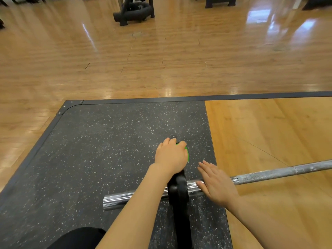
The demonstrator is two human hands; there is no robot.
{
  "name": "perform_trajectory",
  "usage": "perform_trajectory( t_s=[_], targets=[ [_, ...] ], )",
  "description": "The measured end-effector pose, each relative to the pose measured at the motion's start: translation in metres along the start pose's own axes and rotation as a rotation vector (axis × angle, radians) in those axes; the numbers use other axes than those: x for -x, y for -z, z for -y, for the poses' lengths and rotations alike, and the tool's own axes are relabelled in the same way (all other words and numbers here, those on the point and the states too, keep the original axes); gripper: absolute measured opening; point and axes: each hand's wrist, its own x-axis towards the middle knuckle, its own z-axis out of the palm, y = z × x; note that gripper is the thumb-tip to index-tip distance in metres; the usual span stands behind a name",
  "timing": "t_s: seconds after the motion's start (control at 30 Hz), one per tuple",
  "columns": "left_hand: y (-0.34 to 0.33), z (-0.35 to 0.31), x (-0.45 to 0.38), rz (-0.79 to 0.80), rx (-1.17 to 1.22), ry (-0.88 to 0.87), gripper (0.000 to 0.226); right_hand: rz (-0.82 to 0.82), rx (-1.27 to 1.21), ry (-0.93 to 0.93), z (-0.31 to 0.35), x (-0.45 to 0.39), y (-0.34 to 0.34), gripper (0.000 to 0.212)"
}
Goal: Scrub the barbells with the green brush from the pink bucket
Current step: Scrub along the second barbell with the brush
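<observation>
A steel barbell (280, 172) lies across the platform, its chrome sleeve (124, 199) pointing left. A black weight plate (179, 193) stands on edge on the sleeve. My left hand (170, 157) grips the green brush (187, 154) against the top rim of the plate; only a sliver of green shows past my fingers. My right hand (216, 184) lies flat with straight fingers on the bar just right of the plate. The pink bucket is out of view.
The barbell rests on a speckled black rubber mat (100, 150) with a metal-edged border, next to a wooden platform panel (269, 132). Glossy wooden floor stretches beyond. Black gym equipment (133, 10) stands far back. My dark-clothed knee (79, 238) is at the bottom.
</observation>
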Motion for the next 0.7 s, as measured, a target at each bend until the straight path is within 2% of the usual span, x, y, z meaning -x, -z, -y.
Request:
perform_trajectory(
  t_s=[0.13,0.2,0.3,0.37,0.47,0.7],
  targets=[
    [0.005,0.0,-0.012,0.165,0.015,0.035,0.04,0.022,0.006,-0.03,0.001,0.0,0.003,0.071],
    [0.006,0.0,-0.008,0.16,0.019,0.023,0.038,0.027,-0.007,-0.054,0.001,-0.001,0.004,0.07],
    [0.002,-0.001,0.01,0.053,0.035,-0.013,0.039,0.031,-0.019,-0.072,0.002,-0.002,0.004,0.07],
    [-0.005,-0.004,0.026,-0.127,0.041,-0.045,0.045,0.039,-0.025,-0.074,0.002,-0.003,0.005,0.071],
    [-0.021,-0.012,0.051,-0.394,0.009,-0.046,0.023,0.052,-0.028,-0.079,0.002,-0.005,0.006,0.072],
    [-0.03,-0.02,0.062,-0.466,0.103,-0.027,0.023,0.086,0.009,-0.033,-0.003,-0.013,0.009,0.076]
  ],
)
